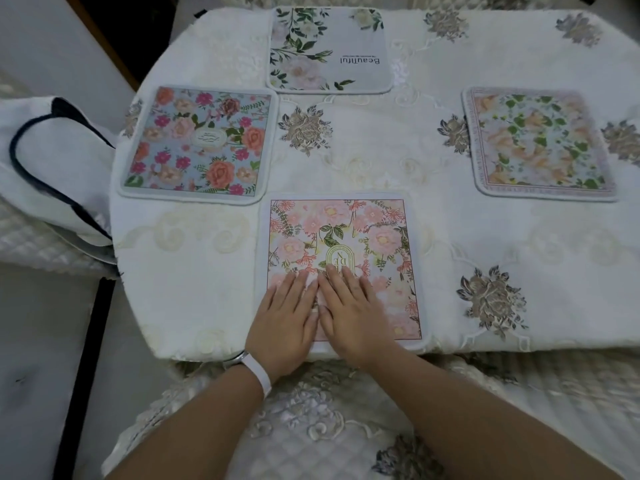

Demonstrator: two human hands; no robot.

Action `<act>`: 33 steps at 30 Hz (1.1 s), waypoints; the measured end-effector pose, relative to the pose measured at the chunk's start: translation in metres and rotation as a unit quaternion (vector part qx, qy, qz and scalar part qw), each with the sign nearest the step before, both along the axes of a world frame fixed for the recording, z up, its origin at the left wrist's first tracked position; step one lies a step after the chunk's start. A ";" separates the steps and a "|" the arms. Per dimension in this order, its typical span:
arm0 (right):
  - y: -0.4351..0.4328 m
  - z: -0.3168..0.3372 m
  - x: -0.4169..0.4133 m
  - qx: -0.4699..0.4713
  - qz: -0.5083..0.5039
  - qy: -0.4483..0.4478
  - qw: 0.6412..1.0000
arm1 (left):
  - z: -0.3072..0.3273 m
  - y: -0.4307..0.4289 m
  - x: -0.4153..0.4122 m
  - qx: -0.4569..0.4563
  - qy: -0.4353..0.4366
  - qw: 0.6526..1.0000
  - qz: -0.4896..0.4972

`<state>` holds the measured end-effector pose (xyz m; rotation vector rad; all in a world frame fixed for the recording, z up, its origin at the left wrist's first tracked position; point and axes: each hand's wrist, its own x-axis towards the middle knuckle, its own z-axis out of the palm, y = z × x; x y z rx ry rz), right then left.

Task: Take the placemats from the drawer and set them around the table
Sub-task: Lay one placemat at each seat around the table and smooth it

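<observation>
Left hand (284,318) and right hand (353,311) lying flat and open, pressing on pink placemat (374,237), holding nothing, three more placemats sitting around table (381,161)

four square floral placemats lie flat: pink nearest (341,268), blue left (199,143), grey far (329,48), pale right (540,143).

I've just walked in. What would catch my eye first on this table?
Four flowered placemats on the white embroidered tablecloth: a bright blue placemat on the left, a pale grey placemat at the far side, a faded green-and-peach placemat on the right. Nearest, the left hand and right hand lie flat on the pink placemat.
</observation>
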<state>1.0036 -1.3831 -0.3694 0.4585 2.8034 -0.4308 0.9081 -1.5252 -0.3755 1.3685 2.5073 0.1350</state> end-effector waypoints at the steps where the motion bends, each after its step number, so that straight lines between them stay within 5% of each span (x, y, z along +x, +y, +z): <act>1: 0.002 0.000 0.001 -0.001 0.002 0.003 1.000 | 0.001 0.001 0.001 -0.003 -0.005 1.000 0.008; 12: 0.060 0.006 0.041 0.005 -0.172 -0.029 0.985 | 0.001 -0.048 -0.018 -0.039 -0.002 0.997 0.063; 20: 0.096 0.021 0.074 0.046 -0.187 -0.074 0.978 | 0.027 -0.085 -0.045 -0.014 -0.038 0.989 0.140; 26: 0.111 0.037 0.097 0.029 -0.166 -0.011 0.986 | 0.055 -0.090 -0.030 0.031 -0.029 0.999 0.008; 33: 0.119 0.061 0.101 -0.084 -0.245 0.080 0.963 | 0.083 -0.033 -0.012 0.075 -0.053 0.996 0.018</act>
